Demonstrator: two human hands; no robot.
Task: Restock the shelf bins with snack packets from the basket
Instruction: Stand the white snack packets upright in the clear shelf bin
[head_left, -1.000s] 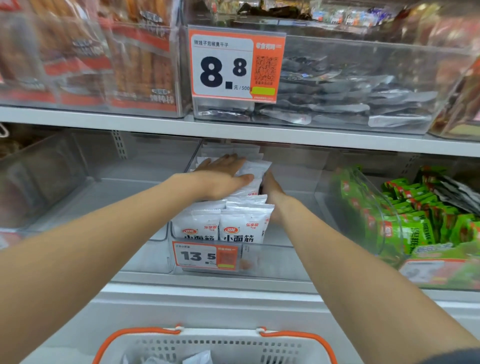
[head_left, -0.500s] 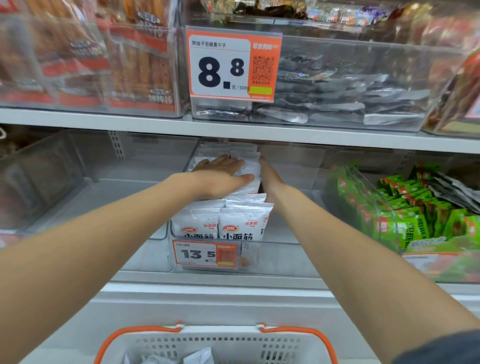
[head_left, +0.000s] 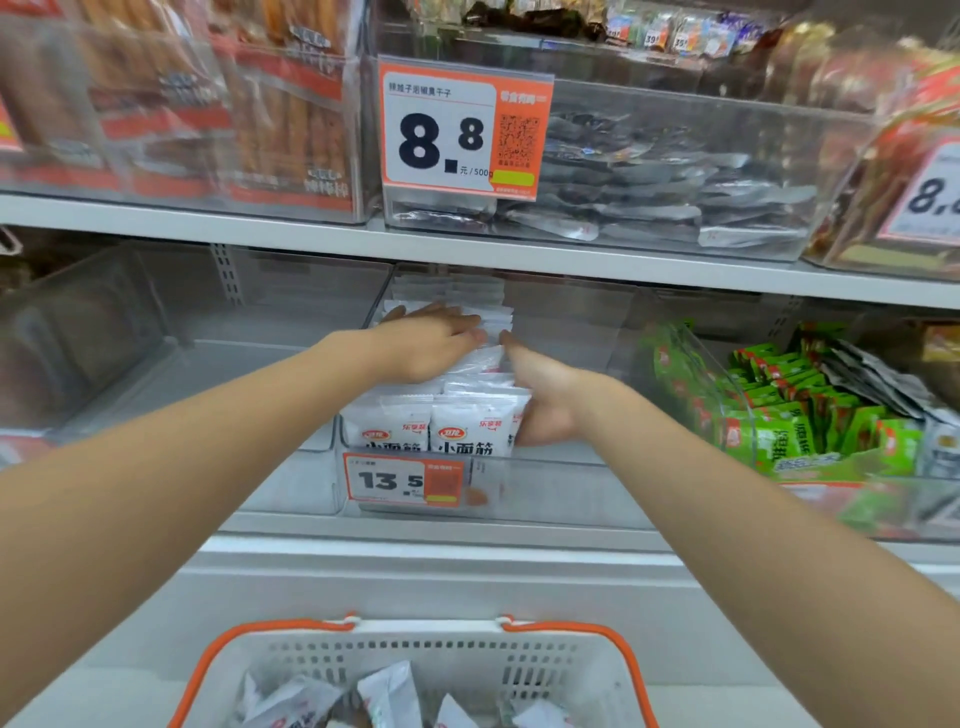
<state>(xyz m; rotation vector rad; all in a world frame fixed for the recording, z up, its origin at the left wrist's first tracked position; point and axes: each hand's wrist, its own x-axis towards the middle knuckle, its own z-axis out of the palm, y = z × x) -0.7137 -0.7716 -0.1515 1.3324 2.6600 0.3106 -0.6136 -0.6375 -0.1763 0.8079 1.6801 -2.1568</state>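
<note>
White snack packets (head_left: 457, 423) stand in rows inside a clear shelf bin (head_left: 561, 483) on the middle shelf, behind a 13.5 price tag. My left hand (head_left: 426, 345) lies flat on top of the rows, fingers spread, pressing on the packets. My right hand (head_left: 545, 395) rests against the right side of the rows, palm against the front packets, fingers stretched toward the back. Neither hand grips a packet. At the bottom, a white basket (head_left: 571, 660) with orange handles holds several more white packets (head_left: 389, 693).
A clear bin (head_left: 104, 332) stands to the left of the white packets. To the right, a bin holds green packets (head_left: 779, 410). The upper shelf carries bins of silver packets (head_left: 675, 187) and orange-red packs (head_left: 260, 104), with an 8.8 tag.
My right hand has slid back toward me along the side of the rows, and its palm now lies against the front packets. My left hand stays on top. The view tilted down slightly.
</note>
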